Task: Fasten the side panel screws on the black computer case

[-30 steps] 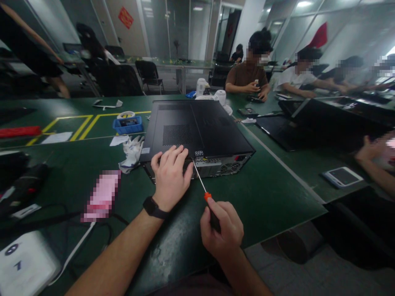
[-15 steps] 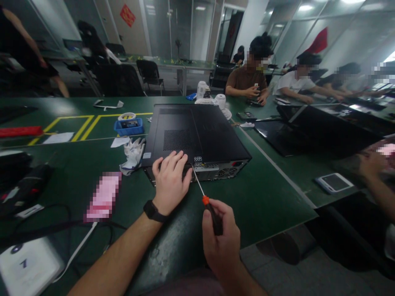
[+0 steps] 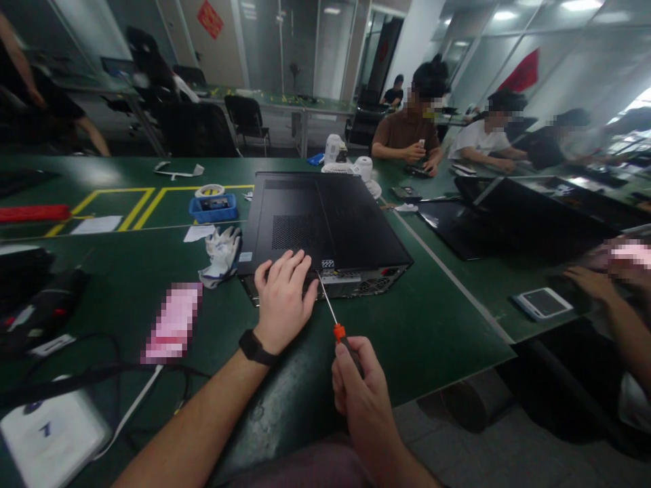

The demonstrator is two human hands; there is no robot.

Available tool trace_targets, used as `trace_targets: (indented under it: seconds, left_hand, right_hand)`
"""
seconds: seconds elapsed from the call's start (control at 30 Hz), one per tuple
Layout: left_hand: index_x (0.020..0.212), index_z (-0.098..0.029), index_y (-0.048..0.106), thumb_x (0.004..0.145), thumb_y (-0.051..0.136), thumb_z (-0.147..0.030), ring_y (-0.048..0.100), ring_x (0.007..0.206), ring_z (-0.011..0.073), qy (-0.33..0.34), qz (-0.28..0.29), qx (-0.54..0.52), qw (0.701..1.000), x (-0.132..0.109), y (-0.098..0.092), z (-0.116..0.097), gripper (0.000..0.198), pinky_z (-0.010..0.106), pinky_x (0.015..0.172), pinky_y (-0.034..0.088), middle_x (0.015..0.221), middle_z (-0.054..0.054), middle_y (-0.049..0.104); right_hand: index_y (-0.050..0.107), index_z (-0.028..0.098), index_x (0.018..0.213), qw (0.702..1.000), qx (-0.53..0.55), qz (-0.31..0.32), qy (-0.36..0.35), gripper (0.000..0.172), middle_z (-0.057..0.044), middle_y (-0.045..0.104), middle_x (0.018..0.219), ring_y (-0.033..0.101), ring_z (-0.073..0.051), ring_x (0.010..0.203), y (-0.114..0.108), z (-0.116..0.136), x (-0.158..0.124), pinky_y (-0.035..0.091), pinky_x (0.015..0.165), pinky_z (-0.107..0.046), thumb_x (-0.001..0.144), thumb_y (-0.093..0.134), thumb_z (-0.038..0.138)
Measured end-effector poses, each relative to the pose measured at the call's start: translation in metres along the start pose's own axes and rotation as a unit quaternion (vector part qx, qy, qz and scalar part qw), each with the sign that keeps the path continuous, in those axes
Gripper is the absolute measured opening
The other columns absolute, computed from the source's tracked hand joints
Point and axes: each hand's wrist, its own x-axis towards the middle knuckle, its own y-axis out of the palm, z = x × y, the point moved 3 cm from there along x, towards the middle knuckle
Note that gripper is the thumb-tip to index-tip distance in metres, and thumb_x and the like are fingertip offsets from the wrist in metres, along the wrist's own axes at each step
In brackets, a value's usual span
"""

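Two bare hands at work on one black desktop computer case (image 3: 350, 210), and it lies flat on the green table (image 3: 432, 346), dead ahead of the person, perforated panel up, rear panel with its fan grille turned towards the wearer. One screwdriver (image 3: 339, 331) in play! The right hand (image 3: 360, 379) has it, fingers curled closed around the dark handle, thumb laid along it behind the orange collar. The tool's long axis slants away and slightly left, handle low and near, tip up at the case's rear top edge; whether it sits in a screw is too small to tell. Over on the left hand (image 3: 283, 298), fingers loosely spread across that same edge, thumb apart and just beside the tip, bracing the case rather than gripping anything; one black watch (image 3: 257, 348) on that wrist. Left of the case, a bundle of white work gloves (image 3: 221, 254), number unclear, then one blue bin (image 3: 213, 210) with one tape roll (image 3: 209, 191) just behind it. Well to the right, one white handheld device (image 3: 543, 303) near a co-worker's hand (image 3: 593, 281).
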Motion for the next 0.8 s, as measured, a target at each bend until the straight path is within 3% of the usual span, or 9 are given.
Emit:
trace_targets:
  seconds: [0.27,0.47,0.67,0.8]
  left_hand:
    - [0.136,-0.022,0.061,0.099,0.059,-0.03,0.056,0.139,0.0311,-0.003,0.002,-0.012,1.0,0.0,0.0,0.001,0.038,0.056,0.117,0.029,0.145,0.011,0.065]
    - [0.139,-0.023,0.06,0.099,0.057,-0.029,0.055,0.14,0.0314,-0.008,0.01,-0.019,1.0,0.0,-0.002,0.0,0.04,0.057,0.118,0.028,0.146,0.012,0.065]
    - [0.138,-0.023,0.061,0.099,0.058,-0.029,0.055,0.14,0.0317,-0.009,0.01,-0.024,1.0,0.0,-0.002,0.0,0.039,0.057,0.117,0.029,0.146,0.012,0.065]
    - [0.138,-0.023,0.061,0.1,0.057,-0.029,0.054,0.141,0.0304,-0.009,0.013,-0.024,1.0,0.0,-0.001,0.0,0.039,0.056,0.118,0.027,0.147,0.011,0.064]
  right_hand:
    - [0.059,0.02,0.097,0.993,0.056,0.064,0.076,0.064,0.011,0.043,0.053,0.026,-0.003,0.039,0.014,0.004,0.0,0.019,0.034,-0.016,0.078,0.066,0.08]
    - [0.048,0.025,0.092,0.992,0.081,0.063,0.068,0.054,0.013,0.046,0.053,0.023,-0.002,0.036,0.019,0.007,0.0,0.019,0.032,-0.014,0.078,0.074,0.07]
    - [0.056,0.021,0.096,0.986,0.112,0.078,0.099,0.054,0.011,0.051,0.057,0.023,0.0,0.034,0.018,0.01,0.003,0.016,0.033,-0.015,0.081,0.068,0.072]
    - [0.051,0.023,0.091,0.987,0.116,0.067,0.089,0.051,0.011,0.052,0.059,0.025,0.0,0.034,0.019,0.013,0.003,0.016,0.033,-0.014,0.08,0.072,0.068]
